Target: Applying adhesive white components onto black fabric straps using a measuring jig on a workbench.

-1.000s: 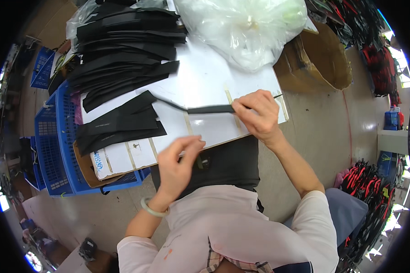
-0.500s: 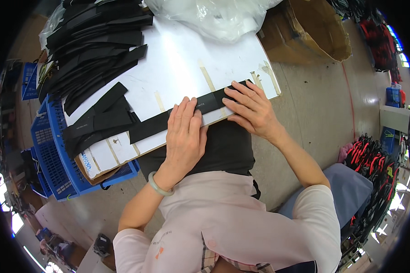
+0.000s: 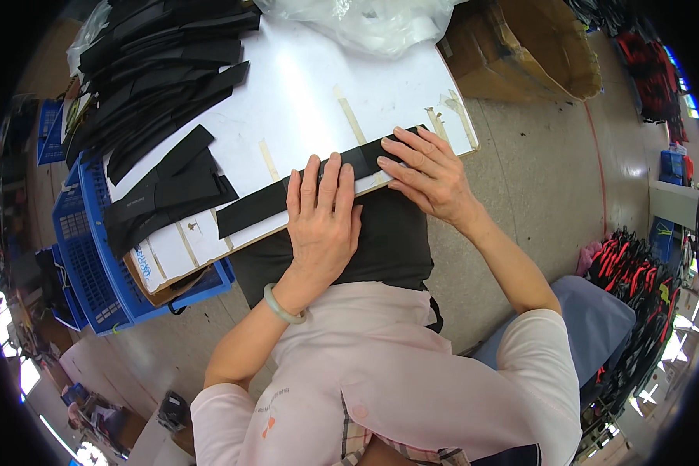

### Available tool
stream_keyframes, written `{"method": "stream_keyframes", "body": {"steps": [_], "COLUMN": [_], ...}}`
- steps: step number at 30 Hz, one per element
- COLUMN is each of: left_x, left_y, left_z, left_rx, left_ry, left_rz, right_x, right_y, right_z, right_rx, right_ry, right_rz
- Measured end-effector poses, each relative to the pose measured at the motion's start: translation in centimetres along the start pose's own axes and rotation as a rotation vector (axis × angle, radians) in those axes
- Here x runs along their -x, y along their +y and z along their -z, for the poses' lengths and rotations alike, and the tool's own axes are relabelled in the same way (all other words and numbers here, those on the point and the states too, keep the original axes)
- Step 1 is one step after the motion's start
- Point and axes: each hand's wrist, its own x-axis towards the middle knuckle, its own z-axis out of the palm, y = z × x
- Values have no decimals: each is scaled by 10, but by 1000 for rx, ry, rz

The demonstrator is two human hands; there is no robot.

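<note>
A long flat black strip (image 3: 250, 210) of fabric lies slantwise along the near edge of the white board (image 3: 303, 109). My left hand (image 3: 322, 221) rests across the strip's middle with its fingers stretched out and slightly apart. At the strip's far right end, my right hand (image 3: 436, 180) lies with its fingers extended over the material. Both palms face down and neither hand grips it. The part under my fingers is hidden. Left of the strip, a few more black strips (image 3: 175, 186) lie overlapped on the board's corner.
A large pile of black strips (image 3: 163, 74) covers the board's far left. Clear plastic sheeting (image 3: 373, 23) lies at its far edge. Beyond the right corner stands an open cardboard box (image 3: 520, 54). Blue plastic crates (image 3: 93, 256) stand at the left, below the board.
My left hand has shifted a little to the right along the strip, and its fingers have spread and flattened. My right hand stays at the strip's right end.
</note>
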Motion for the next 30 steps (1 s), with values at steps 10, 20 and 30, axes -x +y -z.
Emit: {"method": "stream_keyframes", "body": {"steps": [10,20,30], "left_x": [9,9,14], "left_y": [3,1,-3], "left_z": [-31,-26,-22], "left_rx": [-123,-110,-129], "left_ry": [147,120,53], "left_rz": [-18,-47,-52], "right_x": [-2,-4,-76], "right_y": [-1,-3,-45], "right_z": [-3,0,-14], "right_rx": [35,45,-222], "right_ry": [19,0,99], "right_rz": [15,22,56]}}
